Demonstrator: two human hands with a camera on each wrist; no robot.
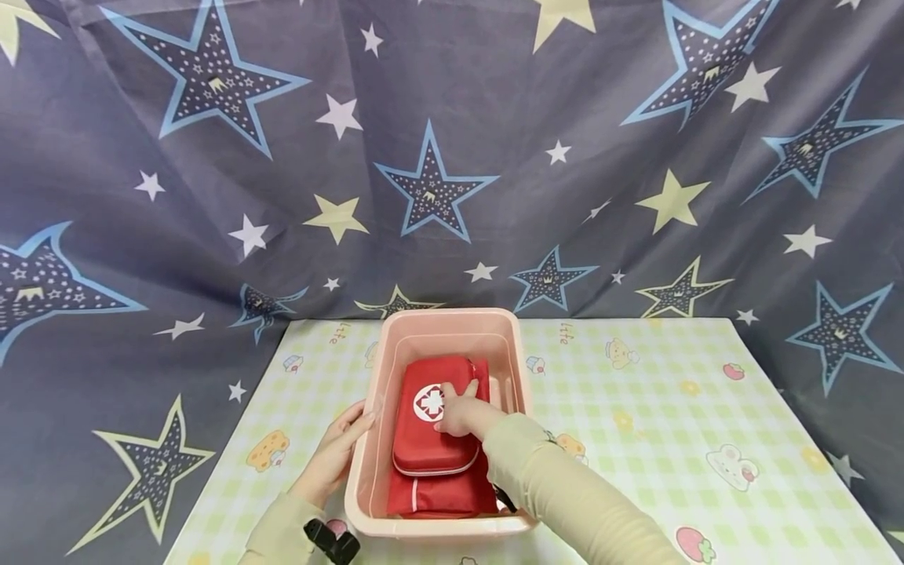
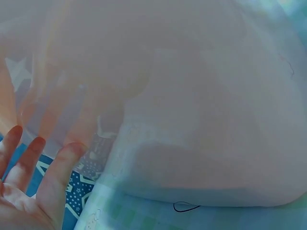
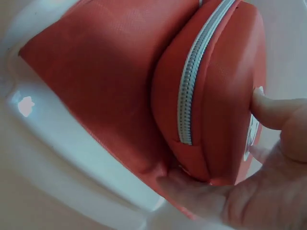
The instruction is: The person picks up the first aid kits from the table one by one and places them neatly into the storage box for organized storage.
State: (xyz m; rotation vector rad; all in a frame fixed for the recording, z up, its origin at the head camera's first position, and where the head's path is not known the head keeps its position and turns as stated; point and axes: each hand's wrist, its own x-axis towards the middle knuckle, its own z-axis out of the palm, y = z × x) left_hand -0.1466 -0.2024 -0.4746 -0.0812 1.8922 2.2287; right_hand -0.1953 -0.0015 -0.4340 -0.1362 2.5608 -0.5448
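A pink plastic bin (image 1: pixel 363 479) stands on the table. Inside it, a red zippered first-aid case (image 1: pixel 434 453) with a white cross emblem lies over a flat red pouch (image 1: pixel 452 496). My right hand (image 1: pixel 462 412) reaches in over the right side of the bin and grips the case. In the right wrist view the thumb (image 3: pixel 273 108) rests on its top face, while a finger (image 3: pixel 196 194) lies at its side, by the pouch. Outside the bin, my left hand (image 1: pixel 339 449) rests against the left wall with straight fingers. The left wrist view shows these fingers (image 2: pixel 53 177) spread.
A green checked tablecloth (image 1: pixel 636 439) with cartoon prints covers the table. Behind it hangs a dark cloth (image 1: pixel 508 180) patterned with stars. Something dark (image 1: pixel 504 500) shows in the bin's near right corner, partly hidden by my right sleeve.
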